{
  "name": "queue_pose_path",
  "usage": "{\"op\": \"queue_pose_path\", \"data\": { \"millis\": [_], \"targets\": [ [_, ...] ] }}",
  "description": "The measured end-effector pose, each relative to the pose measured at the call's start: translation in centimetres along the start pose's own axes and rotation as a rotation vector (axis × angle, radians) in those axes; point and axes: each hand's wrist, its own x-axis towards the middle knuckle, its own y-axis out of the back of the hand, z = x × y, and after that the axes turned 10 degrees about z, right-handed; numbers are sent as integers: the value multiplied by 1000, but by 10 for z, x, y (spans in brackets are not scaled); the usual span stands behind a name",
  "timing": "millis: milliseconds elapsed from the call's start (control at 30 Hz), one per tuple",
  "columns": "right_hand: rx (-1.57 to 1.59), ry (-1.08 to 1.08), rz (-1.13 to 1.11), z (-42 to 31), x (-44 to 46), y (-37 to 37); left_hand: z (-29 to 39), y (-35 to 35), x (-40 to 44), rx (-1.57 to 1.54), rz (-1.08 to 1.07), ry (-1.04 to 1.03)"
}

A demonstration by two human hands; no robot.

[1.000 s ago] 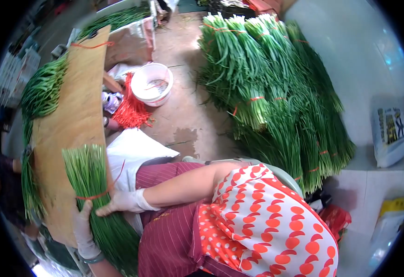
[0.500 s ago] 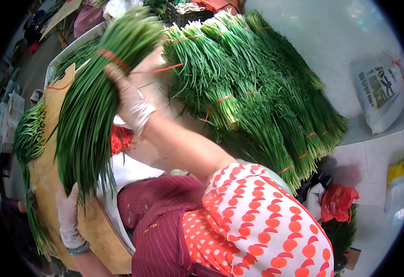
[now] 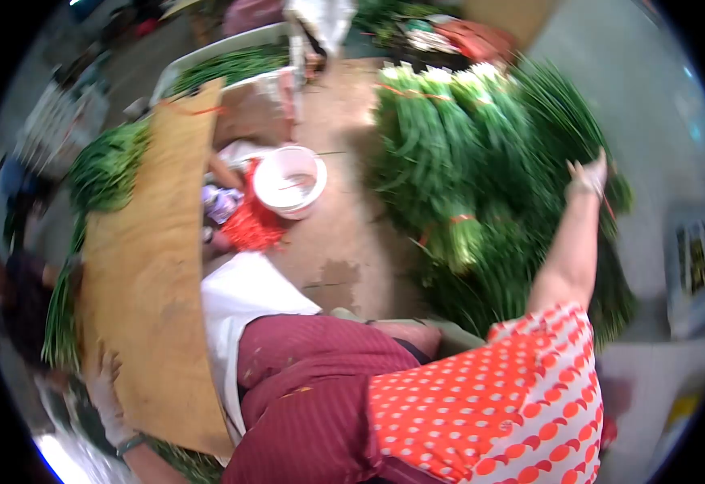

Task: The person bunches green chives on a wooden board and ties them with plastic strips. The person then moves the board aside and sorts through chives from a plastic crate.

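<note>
My right arm is stretched out to the far right, where my gloved right hand [image 3: 590, 176] is closed around a bundle of garlic chives [image 3: 558, 105] lying on the right side of a large pile. Tied bundles of garlic chives [image 3: 425, 137] with red bands make up that pile. My left hand [image 3: 107, 391], also gloved, rests with fingers apart at the near left edge of a wooden board [image 3: 155, 282], holding nothing. Loose chives [image 3: 110, 169] hang over the board's left edge. The picture is somewhat blurred.
A white bucket [image 3: 292, 181] stands on the floor beside red ties [image 3: 254, 222], near another person's arm [image 3: 225, 173]. Behind the board is a white bin [image 3: 187, 68] of greens. A plastic bag [image 3: 691, 278] lies at right. Another person [image 3: 26, 290] is at far left.
My right hand has carried the chive bundle from above the board across to the pile's right side. My left hand has come away from the bundle's leaf ends onto the board's edge. The view has shifted.
</note>
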Motion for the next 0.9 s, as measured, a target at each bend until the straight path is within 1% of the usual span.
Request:
{"op": "queue_pose_path", "data": {
  "millis": [33,67,133,167,200,233,300,333,400,467,533,567,633,667,767,800,867,900],
  "targets": [
    [132,-180,-45,29,36,14,-7,-5,-8,5,2,26],
    [169,-158,-32,61,52,12,-13,-11,-16,7,-4,58],
    [75,-322,-325,150,80,-1,-35,-22,-23,-28,-72,74],
    [49,-428,-582,191,63,-22,-42,-28,-28,-33,-38,101],
    [24,-530,-835,220,32,-45,-46,-34,-33,-95,-76,97],
    [-74,-420,-803,231,-42,-75,-47,-37,-38,-158,-118,85],
    [-268,-421,-1054,236,-155,-125,-48,-36,-51,-144,-104,105],
    [-377,-340,-1115,247,-199,-153,-52,-36,-55,-125,-111,117],
    [-638,127,-1214,276,-271,-211,-71,-34,-64,-125,-48,120],
    [-532,325,-1334,291,-334,-263,-84,-28,-77,-118,24,132],
    [-411,446,-1350,337,-374,-330,-88,-19,-90,-204,48,223],
    [-399,442,-1381,331,-400,-351,-92,-16,-95,-207,76,238],
    [-578,972,-1189,312,-444,-388,-99,-11,-103,-306,158,281],
    [-683,967,-1195,306,-459,-399,-97,-9,-108,-306,180,292],
    [-958,1260,-1156,312,-487,-426,-82,-3,-120,-215,254,373],
    [-1113,1291,-1117,311,-495,-433,-78,-2,-121,-192,269,390],
    [-1284,1138,-1164,321,-504,-455,-77,2,-120,-168,287,416],
    [-1237,1220,-1193,326,-501,-459,-78,4,-118,-195,288,421]
  ]
}}
